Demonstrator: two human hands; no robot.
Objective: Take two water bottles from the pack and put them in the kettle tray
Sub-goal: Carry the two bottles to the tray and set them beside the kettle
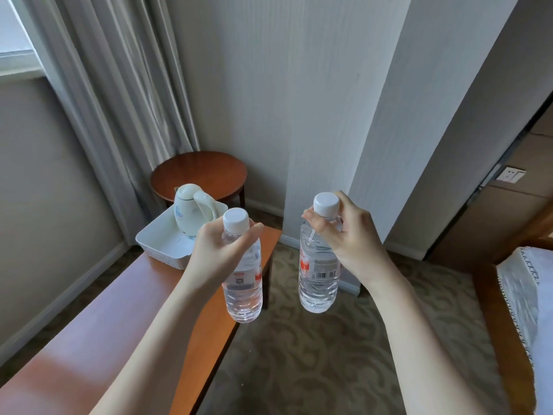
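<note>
Two clear plastic white-capped bottles, left hand (214, 250) gripping one (243, 283), right hand (348, 235) gripping the other (318, 277); left wrist hides the white rectangular plastic tray's (155, 238) near corner.

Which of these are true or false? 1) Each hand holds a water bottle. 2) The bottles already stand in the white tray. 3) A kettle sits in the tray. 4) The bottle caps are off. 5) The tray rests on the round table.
1) True: the left hand grips one bottle near its neck, the right hand the other bottle.
2) False: both hang in the air, short of the white tray.
3) True: the pale kettle stands in it.
4) False: both white caps are on.
5) False: it rests on the long wooden desk; the round table stands behind.
</note>
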